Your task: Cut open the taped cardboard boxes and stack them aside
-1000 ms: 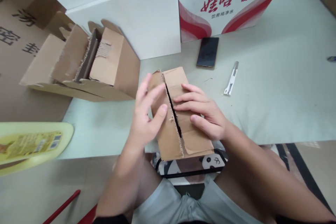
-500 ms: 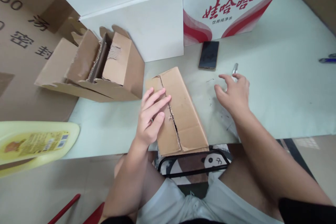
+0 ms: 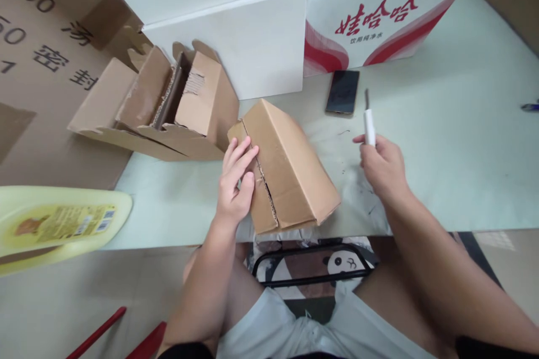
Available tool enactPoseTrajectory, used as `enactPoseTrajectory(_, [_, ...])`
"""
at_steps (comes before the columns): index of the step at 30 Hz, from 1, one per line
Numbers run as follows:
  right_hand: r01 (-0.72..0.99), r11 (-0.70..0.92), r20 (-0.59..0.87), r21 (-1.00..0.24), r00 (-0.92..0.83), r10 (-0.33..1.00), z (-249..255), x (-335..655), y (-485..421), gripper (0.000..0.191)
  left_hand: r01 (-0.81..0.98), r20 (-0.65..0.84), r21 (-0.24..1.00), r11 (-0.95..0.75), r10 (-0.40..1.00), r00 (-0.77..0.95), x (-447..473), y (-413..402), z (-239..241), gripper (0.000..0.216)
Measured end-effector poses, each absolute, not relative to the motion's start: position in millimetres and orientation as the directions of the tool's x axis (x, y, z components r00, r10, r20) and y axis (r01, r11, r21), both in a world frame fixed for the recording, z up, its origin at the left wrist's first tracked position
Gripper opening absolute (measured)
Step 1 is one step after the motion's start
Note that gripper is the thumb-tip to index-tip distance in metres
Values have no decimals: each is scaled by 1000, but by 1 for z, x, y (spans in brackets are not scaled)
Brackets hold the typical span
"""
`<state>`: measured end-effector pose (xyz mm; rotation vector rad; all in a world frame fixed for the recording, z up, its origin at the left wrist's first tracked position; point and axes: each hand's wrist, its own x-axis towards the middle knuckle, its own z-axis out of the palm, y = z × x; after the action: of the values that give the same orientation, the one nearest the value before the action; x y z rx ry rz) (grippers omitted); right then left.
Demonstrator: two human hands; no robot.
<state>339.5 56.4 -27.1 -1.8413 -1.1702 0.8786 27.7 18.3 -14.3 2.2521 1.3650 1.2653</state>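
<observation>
A closed brown cardboard box (image 3: 286, 162) is tilted toward the left at the front of the table, its long top seam roughly cut and partly gaping. My left hand (image 3: 236, 179) holds its left side, with the fingers laid across the flap beside the seam and the thumb lower down. To the right of the box, my right hand (image 3: 382, 165) is closed round the white handle of a utility knife (image 3: 369, 123). Its narrow grey blade points away from me. Knife and box are apart.
A phone (image 3: 342, 92) lies behind the knife. At the back stand a white carton (image 3: 227, 45) and a red-and-white water carton (image 3: 379, 28). On the left are an opened cardboard box (image 3: 210, 106), a large carton (image 3: 37, 123) and a yellow bottle (image 3: 63, 221).
My right hand has picked up the utility knife from the table and closed on it. The cardboard box has tipped leftward under my left hand, showing more of its right side.
</observation>
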Motion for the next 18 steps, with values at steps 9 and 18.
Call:
enactPoseTrajectory(9, [4, -199, -199, -980, -53, 979, -42, 318, 55, 36, 545, 488, 760, -353, 864, -122, 33, 23, -40, 46])
enactPoseTrajectory(18, [-243, 153, 174, -958, -67, 983, 4, 306, 55, 36, -266, -236, 935, 233, 972, 21, 55, 17, -30, 50])
